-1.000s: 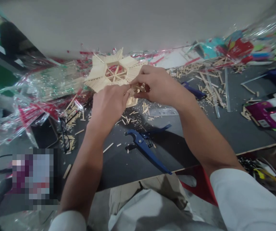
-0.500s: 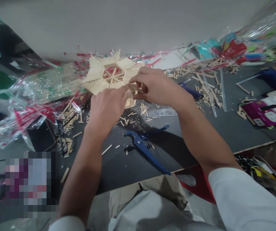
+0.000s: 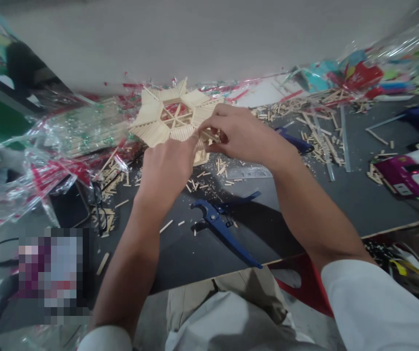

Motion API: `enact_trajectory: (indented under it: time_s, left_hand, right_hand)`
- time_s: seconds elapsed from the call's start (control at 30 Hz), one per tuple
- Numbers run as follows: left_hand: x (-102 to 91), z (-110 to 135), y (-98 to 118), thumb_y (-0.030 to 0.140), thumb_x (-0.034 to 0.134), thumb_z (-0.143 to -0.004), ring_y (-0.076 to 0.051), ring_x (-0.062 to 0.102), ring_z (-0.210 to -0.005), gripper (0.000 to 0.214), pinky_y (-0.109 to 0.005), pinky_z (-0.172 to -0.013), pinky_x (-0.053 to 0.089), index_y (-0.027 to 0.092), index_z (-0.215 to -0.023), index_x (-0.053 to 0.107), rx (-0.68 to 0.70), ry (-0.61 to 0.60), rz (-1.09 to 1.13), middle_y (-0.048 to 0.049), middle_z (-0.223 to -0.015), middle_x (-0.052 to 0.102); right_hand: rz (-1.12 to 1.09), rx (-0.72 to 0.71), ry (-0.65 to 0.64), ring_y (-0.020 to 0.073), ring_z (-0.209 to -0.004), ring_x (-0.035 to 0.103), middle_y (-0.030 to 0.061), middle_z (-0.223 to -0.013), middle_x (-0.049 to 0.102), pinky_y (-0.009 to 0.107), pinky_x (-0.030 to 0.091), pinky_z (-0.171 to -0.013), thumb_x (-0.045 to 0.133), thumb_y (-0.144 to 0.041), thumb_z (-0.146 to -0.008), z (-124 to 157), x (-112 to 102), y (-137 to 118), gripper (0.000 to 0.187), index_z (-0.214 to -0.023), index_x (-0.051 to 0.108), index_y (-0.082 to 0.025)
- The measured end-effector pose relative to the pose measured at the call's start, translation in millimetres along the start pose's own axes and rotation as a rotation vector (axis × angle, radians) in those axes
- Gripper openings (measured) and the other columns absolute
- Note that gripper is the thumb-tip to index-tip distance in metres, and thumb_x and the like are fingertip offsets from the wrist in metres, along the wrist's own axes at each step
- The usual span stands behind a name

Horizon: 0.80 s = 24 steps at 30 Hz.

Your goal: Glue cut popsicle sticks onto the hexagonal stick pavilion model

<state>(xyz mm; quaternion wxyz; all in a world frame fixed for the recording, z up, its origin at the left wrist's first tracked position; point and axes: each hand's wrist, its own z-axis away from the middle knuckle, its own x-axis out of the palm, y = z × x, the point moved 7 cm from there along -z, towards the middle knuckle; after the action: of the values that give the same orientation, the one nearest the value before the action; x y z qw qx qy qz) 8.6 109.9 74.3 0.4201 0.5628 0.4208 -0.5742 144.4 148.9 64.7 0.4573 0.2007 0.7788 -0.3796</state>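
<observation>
Here, left grip [image 3: 165, 170], right grip [image 3: 240, 134] shut on popsicle-stick star [image 3: 151, 124]; sticks [image 3: 85, 131] in cellophane bag [image 3: 19, 195]

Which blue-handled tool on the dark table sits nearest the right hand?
The blue handle beyond the right hand, among wooden sticks; the blue pipe cutter lies farther off.

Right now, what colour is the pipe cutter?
Blue; the pipe cutter shows best in the head view.

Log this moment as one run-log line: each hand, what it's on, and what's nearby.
Left hand: fingertips on craft-stick star frame | Right hand: pinching frame's lower edge | Nearby: blue pipe cutter, loose stick scraps
</observation>
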Motion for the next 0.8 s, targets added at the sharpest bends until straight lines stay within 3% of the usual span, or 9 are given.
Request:
enact_trajectory:
  time_s: [0.27,0.57,0.7,0.8]
  left_hand:
    - [0.7,2.6,-0.9,0.034,0.046,-0.105,-0.035,0.073,-0.102,0.054,-0.049,-0.092,0.055,0.030,-0.159,0.050,-0.007,-0.039,0.052,-0.0141,-0.108,0.076]
    - [2.5,7.9,1.9,0.032,0.045,-0.106,-0.032,0.075,-0.098,0.059,-0.042,-0.087,0.057,0.027,-0.164,0.041,0.017,-0.073,-0.019,-0.0145,-0.106,0.078]
    - [2.3,12.0,-14.3,0.038,0.042,-0.108,-0.031,0.076,-0.100,0.053,-0.042,-0.088,0.056,0.037,-0.161,0.046,0.030,-0.103,0.036,-0.0106,-0.111,0.080]
    - [-2.7,18.3,-23.7,0.042,0.040,-0.108,-0.030,0.074,-0.109,0.046,-0.042,-0.094,0.055,0.036,-0.149,0.062,0.104,-0.088,0.123,-0.0073,-0.122,0.079]
  right_hand:
    - [0.012,0.004,-0.011,0.0259,-0.097,0.060,0.0078,-0.109,0.063,0.038,0.047,-0.083,0.077,-0.028,-0.085,1.2,-1.8,-1.7,0.032,-0.117,0.072,-0.025]
    - [0.017,-0.023,0.013,0.0225,-0.087,0.062,0.0064,-0.106,0.066,0.036,0.049,-0.079,0.079,-0.024,-0.083,3.0,-1.3,-2.7,0.033,-0.115,0.074,-0.024]
    - [0.004,0.052,0.016,0.0213,-0.077,0.063,0.0077,-0.105,0.072,0.039,0.051,-0.078,0.083,-0.036,-0.083,10.6,-24.2,1.4,0.041,-0.121,0.074,-0.023]
    - [0.051,0.271,0.145,0.0215,-0.076,0.065,0.0133,-0.103,0.075,0.041,0.050,-0.079,0.079,-0.043,-0.088,23.5,-62.2,27.0,0.038,-0.119,0.077,-0.021]
